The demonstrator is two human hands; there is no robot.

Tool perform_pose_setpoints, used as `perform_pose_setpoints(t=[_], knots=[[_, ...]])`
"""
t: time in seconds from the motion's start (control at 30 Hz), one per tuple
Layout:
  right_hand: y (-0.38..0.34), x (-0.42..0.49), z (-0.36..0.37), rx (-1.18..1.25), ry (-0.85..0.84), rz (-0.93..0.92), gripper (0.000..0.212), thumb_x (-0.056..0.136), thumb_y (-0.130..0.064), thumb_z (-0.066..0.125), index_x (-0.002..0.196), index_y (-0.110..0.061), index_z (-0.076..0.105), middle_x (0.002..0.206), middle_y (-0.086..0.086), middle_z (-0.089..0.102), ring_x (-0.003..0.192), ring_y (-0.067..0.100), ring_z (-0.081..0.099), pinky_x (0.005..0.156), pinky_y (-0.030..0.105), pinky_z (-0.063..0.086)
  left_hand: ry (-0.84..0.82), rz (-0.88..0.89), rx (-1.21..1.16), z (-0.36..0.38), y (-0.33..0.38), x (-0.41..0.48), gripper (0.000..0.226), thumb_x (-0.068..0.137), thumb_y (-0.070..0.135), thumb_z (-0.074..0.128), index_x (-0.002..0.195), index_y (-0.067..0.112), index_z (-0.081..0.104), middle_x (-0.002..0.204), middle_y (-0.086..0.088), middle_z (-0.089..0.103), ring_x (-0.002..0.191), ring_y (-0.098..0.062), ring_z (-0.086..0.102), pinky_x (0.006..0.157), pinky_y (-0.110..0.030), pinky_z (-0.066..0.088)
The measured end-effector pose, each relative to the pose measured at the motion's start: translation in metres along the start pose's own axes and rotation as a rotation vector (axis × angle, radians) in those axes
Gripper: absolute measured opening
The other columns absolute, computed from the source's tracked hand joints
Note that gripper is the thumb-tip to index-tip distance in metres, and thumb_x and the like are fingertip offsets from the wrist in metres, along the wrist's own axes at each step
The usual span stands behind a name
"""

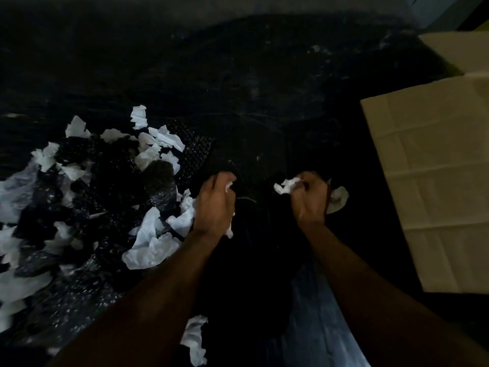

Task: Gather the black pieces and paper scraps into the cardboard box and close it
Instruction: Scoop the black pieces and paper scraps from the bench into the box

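Stray scrap (195,337): crumpled white paper, 6 o'clock, uncollected.
Left hand (215,205): curled round white paper wad (229,186), scooping.
Right hand (311,200): clenched on crumpled white scraps (285,186), boxward side.
Heap: black dotted pieces (111,181), 9 o'clock.
Box: tan cardboard box (434,181), 3 o'clock, flaps spread for loading.

Single head-worn view, wide-angle. Looks forward and steeply down, close over both forearms. Left hand (215,205) and right hand (311,200) sit mid-frame. Cardboard box (434,186) cut by right edge, paper scraps (156,242) lower left.
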State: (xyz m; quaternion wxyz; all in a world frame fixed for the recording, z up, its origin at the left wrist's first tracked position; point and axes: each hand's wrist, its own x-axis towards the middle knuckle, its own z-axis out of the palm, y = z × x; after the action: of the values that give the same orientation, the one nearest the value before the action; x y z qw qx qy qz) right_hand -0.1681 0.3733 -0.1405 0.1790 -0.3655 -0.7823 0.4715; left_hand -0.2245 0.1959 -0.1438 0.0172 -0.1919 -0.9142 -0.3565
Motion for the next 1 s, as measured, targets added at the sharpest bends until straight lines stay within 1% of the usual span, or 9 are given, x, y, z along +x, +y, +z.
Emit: perform_pose_setpoints(t=[0.2,0.33,0.4,0.47,0.57,0.67,0.8,0.9,1.0], knots=[[-0.05,-0.007,-0.004,0.147,0.024,0.057,0.02,0.078,-0.032,0.054,0.065,-0.018,0.05,0.068,-0.003,0.055,0.064,0.011,0.053,0.061,0.026,0.042,0.284,-0.258,-0.312,-0.02,0.033,0.034,0.023,0.095,0.009,0.048,0.113,0.018,0.06,0.091,-0.004,0.067,0.076,-0.01,0.061,0.069,-0.005,0.041],[-0.062,-0.006,-0.01,0.173,0.061,0.027,0.037,0.086,-0.033,0.064,0.058,-0.014,0.049,0.068,0.0,0.056,0.062,0.008,0.053,0.064,0.026,0.041,0.434,-0.284,-0.438,-0.034,0.048,0.056,0.013,0.096,0.021,0.053,0.096,0.014,0.064,0.087,0.003,0.065,0.082,-0.009,0.061,0.076,-0.012,0.045],[-0.06,-0.003,-0.014,0.239,0.117,0.065,0.037,0.081,-0.015,0.065,0.051,-0.02,0.044,0.055,-0.007,0.051,0.054,0.006,0.052,0.066,0.026,0.042,0.51,-0.323,-0.495,-0.041,0.052,0.063,0.024,0.093,0.031,0.058,0.08,0.011,0.061,0.073,0.004,0.061,0.071,-0.007,0.058,0.068,-0.013,0.044],[-0.058,-0.003,-0.018,0.355,0.137,0.125,0.03,0.074,-0.013,0.063,0.053,-0.026,0.046,0.057,-0.005,0.058,0.062,0.015,0.065,0.07,0.036,0.054,0.621,-0.406,-0.554,-0.048,0.052,0.068,0.036,0.088,0.036,0.064,0.071,0.005,0.057,0.062,0.001,0.058,0.055,-0.003,0.052,0.059,-0.016,0.045],[-0.046,-0.004,-0.025,0.262,0.269,0.008,0.022,0.074,-0.015,0.061,0.06,-0.023,0.046,0.079,0.004,0.06,0.072,0.022,0.066,0.067,0.046,0.059,0.711,-0.57,-0.656,-0.054,0.052,0.065,0.042,0.078,0.037,0.073,0.092,0.0,0.059,0.081,0.002,0.064,0.062,0.001,0.056,0.062,-0.012,0.048],[-0.017,-0.006,-0.027,0.019,0.266,0.009,0.013,0.077,-0.031,0.05,0.069,-0.021,0.05,0.081,0.006,0.059,0.076,0.024,0.063,0.073,0.048,0.056,0.619,-0.572,-0.611,-0.05,0.048,0.04,0.059,0.074,0.035,0.078,0.117,0.011,0.044,0.101,0.012,0.052,0.085,0.003,0.055,0.073,-0.006,0.045],[0.017,-0.035,-0.011,-0.356,0.111,-0.026,0.028,0.088,-0.031,0.054,0.094,-0.006,0.062,0.103,0.016,0.059,0.101,0.033,0.055,0.096,0.036,0.04,0.315,-0.323,-0.193,-0.019,0.006,-0.006,0.08,0.067,0.042,0.082,0.126,0.007,0.042,0.125,-0.014,0.042,0.116,-0.024,0.041,0.101,-0.034,0.038],[0.022,-0.046,-0.008,-0.337,0.058,-0.082,0.024,0.089,-0.025,0.059,0.104,-0.006,0.061,0.113,0.01,0.054,0.106,0.025,0.05,0.092,0.021,0.034,0.089,-0.156,0.098,-0.006,-0.016,-0.031,0.066,0.076,0.044,0.075,0.126,0.01,0.048,0.127,-0.019,0.037,0.116,-0.03,0.034,0.096,-0.046,0.038],[0.023,-0.046,-0.009,-0.332,0.002,-0.19,0.021,0.087,-0.009,0.056,0.107,-0.003,0.059,0.111,0.013,0.054,0.101,0.026,0.049,0.085,0.036,0.042,0.034,-0.017,0.154,-0.005,-0.018,-0.032,0.039,0.079,0.025,0.071,0.113,0.011,0.056,0.128,-0.018,0.043,0.114,-0.034,0.046,0.089,-0.049,0.047]])
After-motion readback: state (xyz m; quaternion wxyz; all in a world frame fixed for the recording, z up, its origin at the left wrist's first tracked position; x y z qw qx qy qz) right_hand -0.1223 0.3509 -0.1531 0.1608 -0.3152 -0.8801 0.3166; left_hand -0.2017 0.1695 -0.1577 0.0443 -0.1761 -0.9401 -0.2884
